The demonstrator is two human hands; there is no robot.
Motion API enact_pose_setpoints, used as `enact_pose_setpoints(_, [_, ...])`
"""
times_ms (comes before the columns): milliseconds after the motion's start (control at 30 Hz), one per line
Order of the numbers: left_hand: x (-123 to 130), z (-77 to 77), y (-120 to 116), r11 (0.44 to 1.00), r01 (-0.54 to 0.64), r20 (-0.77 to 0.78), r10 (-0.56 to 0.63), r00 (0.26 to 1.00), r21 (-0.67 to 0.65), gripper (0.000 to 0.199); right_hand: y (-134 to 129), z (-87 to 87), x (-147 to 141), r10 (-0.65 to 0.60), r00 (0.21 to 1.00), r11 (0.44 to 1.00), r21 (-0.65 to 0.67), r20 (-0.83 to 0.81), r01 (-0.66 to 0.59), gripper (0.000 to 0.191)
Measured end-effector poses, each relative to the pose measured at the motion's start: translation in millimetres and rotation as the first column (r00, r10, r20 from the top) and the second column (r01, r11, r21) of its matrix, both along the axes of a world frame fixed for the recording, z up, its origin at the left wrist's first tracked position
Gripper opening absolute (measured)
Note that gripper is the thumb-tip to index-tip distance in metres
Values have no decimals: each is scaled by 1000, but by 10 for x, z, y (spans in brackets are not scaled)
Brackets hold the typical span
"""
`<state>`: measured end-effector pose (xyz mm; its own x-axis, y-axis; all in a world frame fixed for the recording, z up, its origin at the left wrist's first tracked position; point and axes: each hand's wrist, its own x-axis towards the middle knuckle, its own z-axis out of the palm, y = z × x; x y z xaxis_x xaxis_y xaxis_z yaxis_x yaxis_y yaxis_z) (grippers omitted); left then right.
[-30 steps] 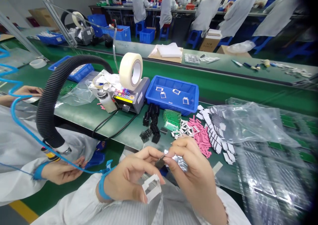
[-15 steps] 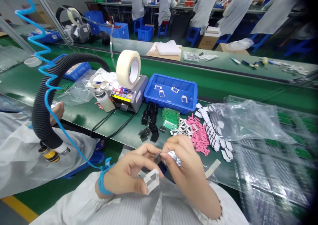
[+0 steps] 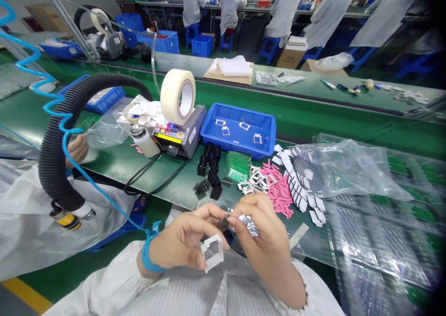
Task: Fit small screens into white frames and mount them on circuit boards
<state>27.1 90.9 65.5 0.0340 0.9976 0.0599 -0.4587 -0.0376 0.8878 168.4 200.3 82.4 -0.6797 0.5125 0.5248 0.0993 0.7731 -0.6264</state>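
Observation:
My left hand [image 3: 177, 241], with a blue strap [image 3: 150, 253] round its wrist, grips a white plastic frame [image 3: 214, 262] between thumb and fingers. The frame is tilted, its opening facing up. Close by, a small dark flat piece [image 3: 223, 223] is pinched by the thumb and fingertips of my right hand [image 3: 263, 230]. The left fingertips reach this piece too, and its far edge is hidden behind the fingers. Something silvery and crinkled [image 3: 251, 224] shows behind my right thumb. Both hands are near my lap at the table's front edge.
Ahead lie dark pieces [image 3: 214, 176], green circuit boards [image 3: 239, 165], white frames [image 3: 256, 179], pink strips [image 3: 278, 193] and white pads [image 3: 299, 186]. A blue tray [image 3: 240, 141] holds several frames. A tape dispenser [image 3: 190, 137] and black hose [image 3: 52, 139] stand left; plastic trays [image 3: 376, 241] lie right.
The dark piece has turned slightly between my fingertips, while the white frame stays in my left hand. At the left, the co-worker's hand shows more fully.

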Motion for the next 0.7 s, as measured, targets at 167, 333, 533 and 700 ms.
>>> enact_pose_setpoints(167, [-11,-33,-17,1000,-8,-46,9,999,24,35,-11,5,3,-13,1000,1000,-28,-5,13,9])
enact_pose_setpoints(333, [-32,-25,-23,1000,-9,-88,11,996,28,35,5,-26,-8,18,999,999,-29,28,-17,11])
enact_pose_setpoints(533, [-11,-14,-17,995,-28,75,35,997,-92,36,-75,16,39,88,992,996,-13,95,-87,13])
enact_pose_setpoints(700, [-35,-65,-12,972,-75,470,175,865,-223,30,-28,-363,214,49,981,996,-82,187,-34,15])
